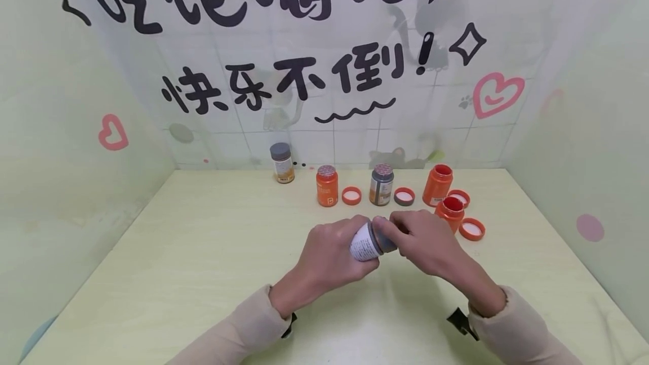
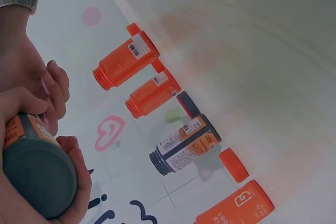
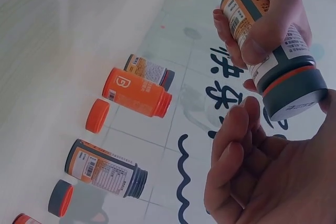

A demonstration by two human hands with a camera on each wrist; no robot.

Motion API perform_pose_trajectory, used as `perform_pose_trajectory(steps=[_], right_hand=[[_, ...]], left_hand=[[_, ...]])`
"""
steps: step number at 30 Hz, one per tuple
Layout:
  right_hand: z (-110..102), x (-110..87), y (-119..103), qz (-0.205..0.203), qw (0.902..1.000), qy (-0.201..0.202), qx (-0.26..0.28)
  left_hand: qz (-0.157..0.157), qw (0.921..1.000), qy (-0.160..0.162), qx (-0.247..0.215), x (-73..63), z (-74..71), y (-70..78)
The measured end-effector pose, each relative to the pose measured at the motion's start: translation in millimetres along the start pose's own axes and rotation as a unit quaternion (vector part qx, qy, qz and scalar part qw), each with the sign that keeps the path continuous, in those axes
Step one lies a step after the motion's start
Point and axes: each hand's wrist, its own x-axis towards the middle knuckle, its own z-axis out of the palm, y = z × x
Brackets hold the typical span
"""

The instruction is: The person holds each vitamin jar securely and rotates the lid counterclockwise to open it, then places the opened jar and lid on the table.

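Note:
My left hand (image 1: 329, 252) grips a grey supplement bottle (image 1: 363, 244) round its body, tilted over the table's middle. Its white-and-orange label shows between the fingers in the right wrist view. My right hand (image 1: 431, 244) is at the bottle's grey cap (image 3: 296, 95), thumb on one side and curled fingers on the other. An orange ring shows at the cap's lower edge. Behind the hands stand an orange bottle (image 1: 327, 187) and a grey bottle (image 1: 381, 187), both uncapped with printed seals over their mouths. Each has its cap lying beside it.
Two uncapped orange bottles, one behind (image 1: 437, 187) and one nearer (image 1: 450, 213), stand at the right with their orange caps (image 1: 472, 229) alongside. A grey bottle (image 1: 281, 163) with its cap on stands at the back left. A printed curtain (image 1: 304, 145) encloses the table.

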Motion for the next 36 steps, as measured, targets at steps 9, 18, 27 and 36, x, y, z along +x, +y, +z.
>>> perform_pose_trajectory(steps=[9, 18, 27, 36], right_hand=[[-5, -1.0, 1, -0.009, 0.9995, -0.023, 0.02], [-15, -3.6, 3, -0.014, 0.9928, -0.077, 0.091], [-16, -2.2, 5, -0.006, 0.9943, -0.081, 0.07], [-21, -4.0, 5, -0.009, 0.9923, -0.092, 0.082]], left_hand=[[-0.001, 1.0, -0.009, -0.001, 0.3, -0.4, -0.9], [0.003, 0.9999, -0.005, -0.01, 1.1, 0.3, -1.5], [0.028, 0.9995, 0.005, 0.012, 0.8, -0.2, 1.1], [0.023, 0.9997, 0.002, 0.007, 0.8, -0.3, 0.6]])
